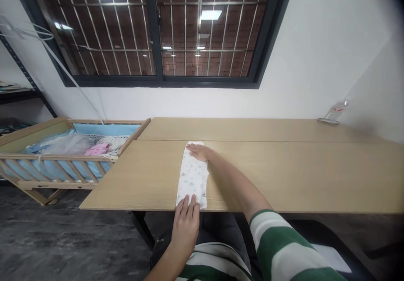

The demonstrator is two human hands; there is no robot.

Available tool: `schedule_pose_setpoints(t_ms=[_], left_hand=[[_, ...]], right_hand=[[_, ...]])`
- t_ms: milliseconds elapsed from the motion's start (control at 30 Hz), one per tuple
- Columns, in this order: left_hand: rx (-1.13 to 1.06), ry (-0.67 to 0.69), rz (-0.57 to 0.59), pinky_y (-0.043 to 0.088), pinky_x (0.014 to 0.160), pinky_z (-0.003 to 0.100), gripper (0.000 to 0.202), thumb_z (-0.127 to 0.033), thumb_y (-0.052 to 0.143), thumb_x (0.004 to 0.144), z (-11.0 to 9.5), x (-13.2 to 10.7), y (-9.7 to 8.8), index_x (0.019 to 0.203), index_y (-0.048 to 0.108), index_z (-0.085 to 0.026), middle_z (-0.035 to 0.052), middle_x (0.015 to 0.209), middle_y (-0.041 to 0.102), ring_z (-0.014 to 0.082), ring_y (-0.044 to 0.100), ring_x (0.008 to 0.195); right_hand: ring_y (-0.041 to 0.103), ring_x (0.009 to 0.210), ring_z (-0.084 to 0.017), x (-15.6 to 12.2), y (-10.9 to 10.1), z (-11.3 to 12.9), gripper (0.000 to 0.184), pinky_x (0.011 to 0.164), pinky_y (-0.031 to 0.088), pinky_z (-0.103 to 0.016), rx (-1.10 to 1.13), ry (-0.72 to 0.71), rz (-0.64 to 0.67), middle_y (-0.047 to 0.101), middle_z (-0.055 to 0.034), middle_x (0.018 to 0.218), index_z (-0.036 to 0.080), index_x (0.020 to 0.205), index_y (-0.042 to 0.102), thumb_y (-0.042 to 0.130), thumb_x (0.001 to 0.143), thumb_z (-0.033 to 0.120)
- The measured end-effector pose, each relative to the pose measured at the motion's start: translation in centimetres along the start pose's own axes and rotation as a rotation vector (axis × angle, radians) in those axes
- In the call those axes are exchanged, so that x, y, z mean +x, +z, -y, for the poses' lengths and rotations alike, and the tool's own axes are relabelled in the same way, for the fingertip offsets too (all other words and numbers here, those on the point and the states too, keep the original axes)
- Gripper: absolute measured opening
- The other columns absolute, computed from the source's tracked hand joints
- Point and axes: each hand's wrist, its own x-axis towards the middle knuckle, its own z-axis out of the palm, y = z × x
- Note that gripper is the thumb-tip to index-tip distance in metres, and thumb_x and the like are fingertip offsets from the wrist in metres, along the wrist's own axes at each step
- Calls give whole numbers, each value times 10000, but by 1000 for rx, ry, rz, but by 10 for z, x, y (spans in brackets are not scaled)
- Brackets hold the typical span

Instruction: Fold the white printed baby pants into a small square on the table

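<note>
A white cloth with a small print (192, 173) lies on the wooden table, folded into a long narrow strip that runs from the front edge toward the back. My right hand (198, 151) rests flat on its far end, fingers stretched out to the left. At the near end, by the table's front edge, my left hand (186, 220) lays its outstretched fingertips on the cloth. Neither hand grips the fabric. Whether the left thumb is under the cloth is hidden.
The wooden table (284, 175) has a seam along its back part. A clear bottle (337, 111) lies at the back right by the wall. To the left stands a wooden crib (59, 158) with blue lining, a pink cloth (97, 148) and other bedding. A barred window is ahead.
</note>
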Motion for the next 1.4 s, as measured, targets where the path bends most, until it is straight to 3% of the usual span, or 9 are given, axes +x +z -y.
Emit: schedule_pose_setpoints(t_ms=[200, 333, 500, 633, 767, 867, 967, 1200, 1400], left_hand=[[-85, 1, 14, 522, 1026, 481, 393, -112, 499, 880, -14, 13, -7, 1250, 631, -117, 147, 1369, 645, 334, 576, 1298], [-247, 25, 5, 504, 1052, 455, 325, -202, 483, 969, 9, 16, -23, 1267, 603, -152, 129, 1336, 662, 269, 603, 1251], [-333, 119, 77, 537, 974, 432, 244, -241, 516, 991, 44, 16, -30, 1208, 618, -192, 102, 1236, 700, 243, 652, 1133], [-334, 190, 80, 543, 951, 423, 319, -145, 492, 985, 56, 7, -24, 1287, 582, -190, 105, 1268, 686, 239, 641, 1162], [-360, 250, 101, 540, 955, 411, 489, 7, 422, 929, 62, 2, -22, 1352, 544, -204, 101, 1316, 660, 220, 626, 1172], [-395, 274, 113, 556, 907, 404, 465, 12, 421, 918, 61, 2, -30, 1289, 586, -213, 100, 1258, 680, 211, 652, 1068], [-453, 294, 106, 572, 840, 357, 418, -4, 407, 935, 54, 4, -46, 1227, 615, -219, 88, 1129, 705, 190, 666, 959], [-686, 188, 56, 557, 904, 251, 363, -90, 481, 992, 50, 14, -81, 1312, 556, -244, 58, 1100, 694, 142, 663, 1019], [-707, 127, -155, 563, 870, 248, 222, -186, 570, 987, 63, 79, -89, 1189, 652, -229, 26, 1062, 754, 141, 706, 968]], right_hand=[[356, 1475, -292, -23, -19, 17, 513, 1219, 263, -466, -112, -97, -156, 405, -132, 1584, 176, 1480, 499, 474, 994, 339], [569, 1258, -317, -63, -34, 60, 392, 1060, 433, -478, -71, -99, -280, 610, -200, 1362, 133, 1324, 617, 527, 966, 264], [681, 859, -208, -145, -52, 130, 275, 797, 520, -319, 278, -73, -139, 743, -87, 980, 182, 1087, 717, 511, 1009, 346], [668, 1043, -245, -205, -41, 174, 340, 910, 517, -353, 281, -55, -67, 709, -91, 1171, 220, 1206, 682, 640, 940, 428], [528, 1303, -314, -239, -2, 194, 497, 1079, 438, -474, 136, 9, -195, 571, -132, 1415, 221, 1357, 575, 704, 895, 353], [534, 1288, -280, -250, 20, 201, 352, 1052, 456, -490, 96, -7, -333, 604, -138, 1346, 213, 1322, 571, 477, 989, 151], [596, 1164, -262, -258, 20, 209, 323, 973, 508, -476, 174, 7, -390, 661, -107, 1203, 264, 1246, 601, 397, 1020, 156], [606, 1131, -253, -272, -22, 224, 297, 981, 539, -433, 515, 101, -380, 612, -88, 1181, 426, 1275, 595, 464, 1026, 332], [623, 1085, -257, -246, -57, 203, 343, 968, 531, -436, 545, 128, -528, 630, -99, 1156, 344, 1350, 580, 479, 1023, 375]])
